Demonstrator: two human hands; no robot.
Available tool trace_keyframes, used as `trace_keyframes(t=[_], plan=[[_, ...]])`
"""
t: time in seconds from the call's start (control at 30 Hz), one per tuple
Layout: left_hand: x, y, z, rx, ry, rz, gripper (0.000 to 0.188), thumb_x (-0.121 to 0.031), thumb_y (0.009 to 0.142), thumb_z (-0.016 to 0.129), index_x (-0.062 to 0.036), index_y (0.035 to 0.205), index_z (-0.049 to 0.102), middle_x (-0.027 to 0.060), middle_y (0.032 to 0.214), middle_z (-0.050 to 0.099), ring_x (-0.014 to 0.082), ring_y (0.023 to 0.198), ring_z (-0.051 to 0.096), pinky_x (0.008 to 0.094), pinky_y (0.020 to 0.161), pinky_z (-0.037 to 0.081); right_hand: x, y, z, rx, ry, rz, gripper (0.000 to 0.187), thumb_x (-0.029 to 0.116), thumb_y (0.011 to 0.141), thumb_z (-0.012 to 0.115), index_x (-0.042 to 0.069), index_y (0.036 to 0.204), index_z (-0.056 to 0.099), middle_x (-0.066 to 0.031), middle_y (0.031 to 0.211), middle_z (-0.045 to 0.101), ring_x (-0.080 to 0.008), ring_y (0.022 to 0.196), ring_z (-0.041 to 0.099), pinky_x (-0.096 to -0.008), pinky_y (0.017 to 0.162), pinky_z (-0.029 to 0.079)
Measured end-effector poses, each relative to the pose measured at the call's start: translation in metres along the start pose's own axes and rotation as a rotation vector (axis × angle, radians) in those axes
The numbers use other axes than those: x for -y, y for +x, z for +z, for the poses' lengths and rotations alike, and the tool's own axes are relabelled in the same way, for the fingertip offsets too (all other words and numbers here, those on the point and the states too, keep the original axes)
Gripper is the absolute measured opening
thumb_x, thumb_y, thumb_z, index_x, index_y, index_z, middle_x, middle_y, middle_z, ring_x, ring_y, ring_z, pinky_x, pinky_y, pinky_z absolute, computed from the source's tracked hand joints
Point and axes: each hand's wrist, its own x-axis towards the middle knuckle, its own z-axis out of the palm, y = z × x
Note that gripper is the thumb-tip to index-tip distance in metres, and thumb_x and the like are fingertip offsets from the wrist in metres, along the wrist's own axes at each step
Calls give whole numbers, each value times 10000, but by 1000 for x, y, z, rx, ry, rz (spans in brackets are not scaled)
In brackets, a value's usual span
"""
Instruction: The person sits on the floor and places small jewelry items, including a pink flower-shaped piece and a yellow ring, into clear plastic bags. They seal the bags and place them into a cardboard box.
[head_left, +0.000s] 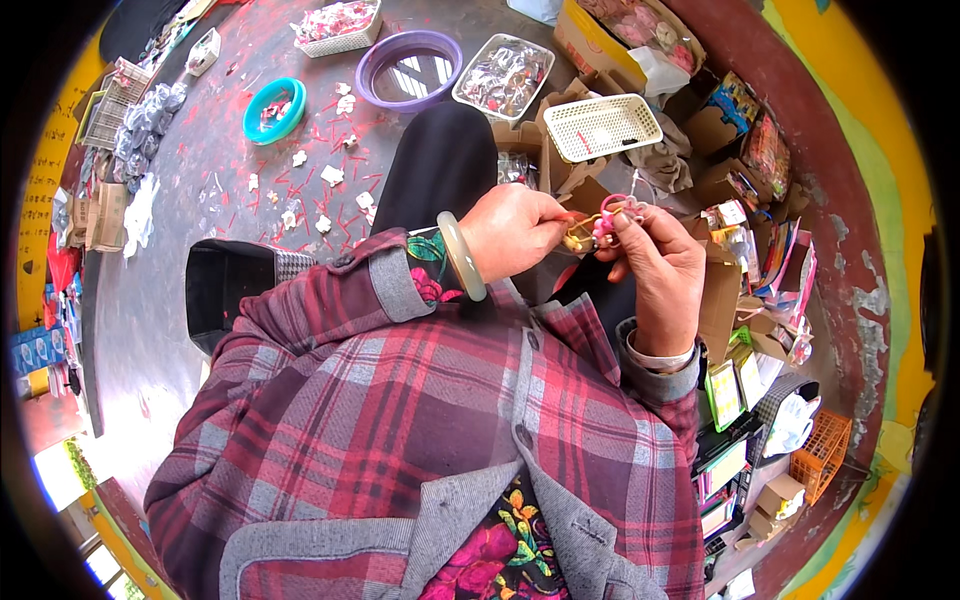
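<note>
My left hand (pixel 512 232), with a pale bangle at its wrist, pinches a thin yellow and red cord or band at its fingertips. Close by, my right hand (pixel 662 272) has its thumb and fingers closed on a small pink ornament (pixel 605 228) on looped bands, which look like hair ties. Yellow and pink loops stretch between the two hands, above my knee. Exactly how the bands join is too small to tell.
A purple basin (pixel 366 72), a teal bowl (pixel 250 128) and a white basket of small packets (pixel 503 75) stand on the floor ahead. A cream basket (pixel 603 128) sits over cardboard boxes at right. White pieces (pixel 332 175) and red scraps litter the floor.
</note>
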Motion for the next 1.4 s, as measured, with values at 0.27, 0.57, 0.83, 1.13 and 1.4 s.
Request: trace_keyframes(t=[0.27, 0.57, 0.83, 1.13, 1.4], plan=[[-9, -2, -2, 23, -1, 90, 194, -74, 836, 520, 14, 971, 628, 102, 685, 622, 78, 616, 549, 248, 580, 457, -12, 0, 2, -38, -192, -167, 132, -49, 772, 609, -63, 902, 632, -80, 865, 624, -97, 754, 575, -214, 667, 472], [-8, -3, 1, 69, -224, 48, 204, -46, 869, 480, 38, 1004, 608, 80, 818, 648, 95, 752, 595, 240, 687, 490, -17, 0, 2, 13, -468, -305, 179, -29, 739, 594, 1, 907, 646, -106, 811, 630, -167, 703, 608, -251, 643, 469], [-4, -3, 3, 115, -210, 16, 210, -69, 900, 474, 46, 1030, 592, 82, 869, 646, 111, 799, 610, 244, 728, 501, -8, -3, 4, 37, -782, -376, 188, -15, 717, 608, 26, 899, 632, -119, 813, 599, -267, 702, 596, -318, 639, 476], [-3, -1, -1, 166, -643, -226, 240, -125, 911, 477, 9, 1080, 583, 66, 930, 631, 127, 827, 610, 278, 716, 531, -9, -3, 2, -61, -455, -254, 192, -72, 746, 576, -5, 925, 596, -91, 828, 605, -139, 719, 590, -244, 648, 468], [-12, -2, -8, 131, -702, -254, 206, -123, 914, 461, 7, 1023, 579, 58, 893, 610, 114, 785, 595, 260, 694, 529, -9, -1, -8, -50, -445, -233, 246, 33, 742, 670, -16, 970, 593, -69, 858, 610, -115, 795, 564, -228, 701, 445]])
